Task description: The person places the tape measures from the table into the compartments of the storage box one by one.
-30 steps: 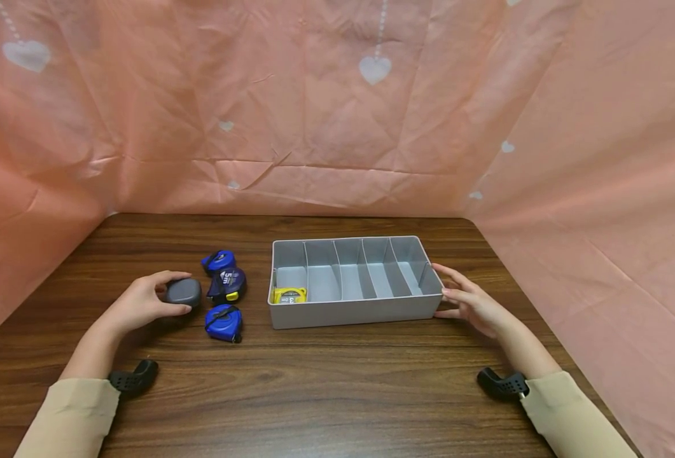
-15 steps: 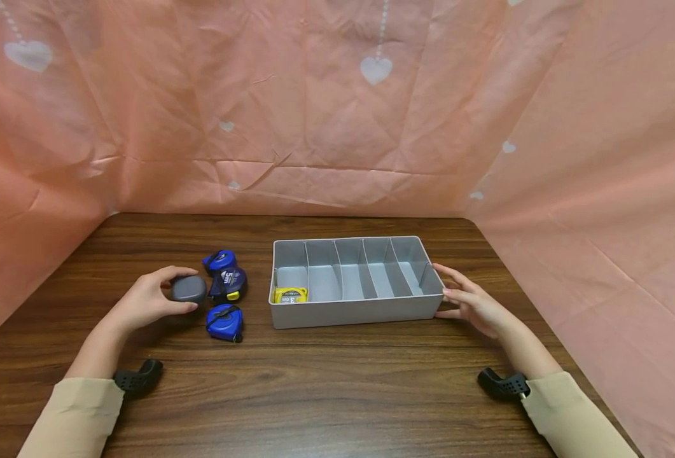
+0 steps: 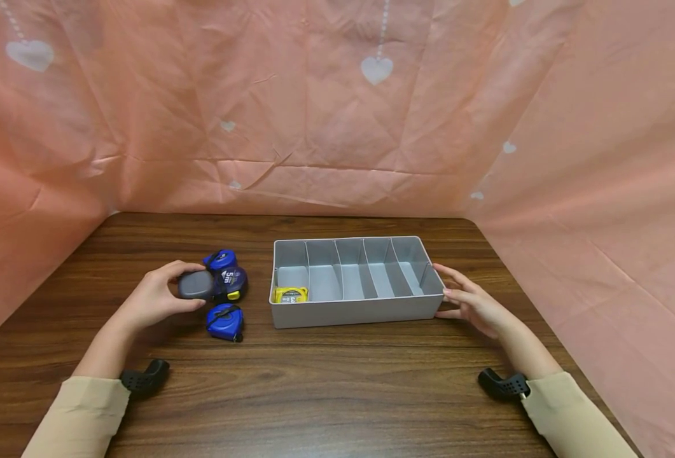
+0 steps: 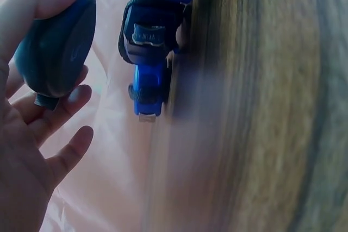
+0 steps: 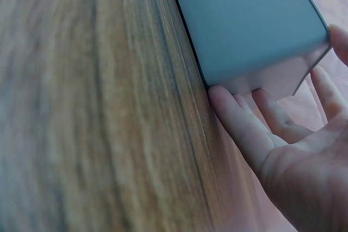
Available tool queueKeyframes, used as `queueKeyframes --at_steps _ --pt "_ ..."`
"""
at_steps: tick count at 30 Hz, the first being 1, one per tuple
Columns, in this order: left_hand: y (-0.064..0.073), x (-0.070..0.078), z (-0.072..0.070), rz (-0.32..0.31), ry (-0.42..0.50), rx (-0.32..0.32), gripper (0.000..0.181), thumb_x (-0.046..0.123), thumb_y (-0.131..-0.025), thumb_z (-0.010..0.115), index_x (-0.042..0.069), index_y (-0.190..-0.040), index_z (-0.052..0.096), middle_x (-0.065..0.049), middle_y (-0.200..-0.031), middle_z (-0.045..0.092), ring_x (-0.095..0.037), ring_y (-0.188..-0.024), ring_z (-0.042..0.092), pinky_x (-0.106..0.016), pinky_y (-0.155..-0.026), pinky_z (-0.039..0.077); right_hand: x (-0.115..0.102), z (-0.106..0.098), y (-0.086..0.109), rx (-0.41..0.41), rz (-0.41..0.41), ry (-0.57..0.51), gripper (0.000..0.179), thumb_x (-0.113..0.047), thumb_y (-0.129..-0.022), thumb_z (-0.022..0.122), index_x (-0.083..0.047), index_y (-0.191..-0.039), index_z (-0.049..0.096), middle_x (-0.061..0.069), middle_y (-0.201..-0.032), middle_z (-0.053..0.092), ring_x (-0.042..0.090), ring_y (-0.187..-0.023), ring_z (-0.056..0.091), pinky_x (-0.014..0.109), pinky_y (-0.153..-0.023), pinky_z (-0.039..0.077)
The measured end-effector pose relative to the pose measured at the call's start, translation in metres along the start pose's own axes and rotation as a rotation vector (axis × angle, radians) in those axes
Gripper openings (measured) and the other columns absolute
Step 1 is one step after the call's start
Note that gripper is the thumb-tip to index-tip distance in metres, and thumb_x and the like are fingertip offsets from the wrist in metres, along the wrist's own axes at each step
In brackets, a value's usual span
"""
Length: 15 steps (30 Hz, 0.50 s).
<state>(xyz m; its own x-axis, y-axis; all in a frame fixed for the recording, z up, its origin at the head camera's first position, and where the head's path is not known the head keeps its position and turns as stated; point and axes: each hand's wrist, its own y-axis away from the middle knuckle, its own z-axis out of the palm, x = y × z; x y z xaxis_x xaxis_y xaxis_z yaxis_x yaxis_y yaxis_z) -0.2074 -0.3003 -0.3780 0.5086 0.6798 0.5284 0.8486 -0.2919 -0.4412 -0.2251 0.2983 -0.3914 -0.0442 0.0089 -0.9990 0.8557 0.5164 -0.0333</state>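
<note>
My left hand pinches a dark grey rounded tape measure between thumb and fingers. In the left wrist view this tape measure is held above the table, a small tab at its lower end. Just right of it lie a blue tape measure, a dark blue 5m one with a yellow tab, and another blue one nearer me. My right hand touches the right end of a grey divided box, its fingers spread along the end wall.
A yellow tape measure sits in the box's leftmost compartment, at the front; the other compartments show bare floors. The brown wooden table reaches back to pink cloth with white hearts, which also rises along both sides.
My left hand has carried the grey tape measure a little to the right, so it now overlaps the 5m one in the head view. The right hand and the box have stayed put.
</note>
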Motion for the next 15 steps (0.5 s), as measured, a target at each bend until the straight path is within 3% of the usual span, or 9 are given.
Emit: queueKeyframes --at_steps 15 --pt "-0.0029 0.0105 0.0014 0.003 -0.027 0.006 0.056 0.018 -0.065 0.089 0.009 -0.116 0.066 -0.005 -0.103 0.062 -0.016 -0.091 0.049 -0.027 -0.075 0.041 -0.0007 -0.0012 0.0009 -0.009 0.001 -0.013 0.057 -0.010 -0.102 0.041 -0.016 -0.154 0.019 0.028 -0.140 0.020 0.022 -0.112 0.053 0.048 -0.088 0.046"
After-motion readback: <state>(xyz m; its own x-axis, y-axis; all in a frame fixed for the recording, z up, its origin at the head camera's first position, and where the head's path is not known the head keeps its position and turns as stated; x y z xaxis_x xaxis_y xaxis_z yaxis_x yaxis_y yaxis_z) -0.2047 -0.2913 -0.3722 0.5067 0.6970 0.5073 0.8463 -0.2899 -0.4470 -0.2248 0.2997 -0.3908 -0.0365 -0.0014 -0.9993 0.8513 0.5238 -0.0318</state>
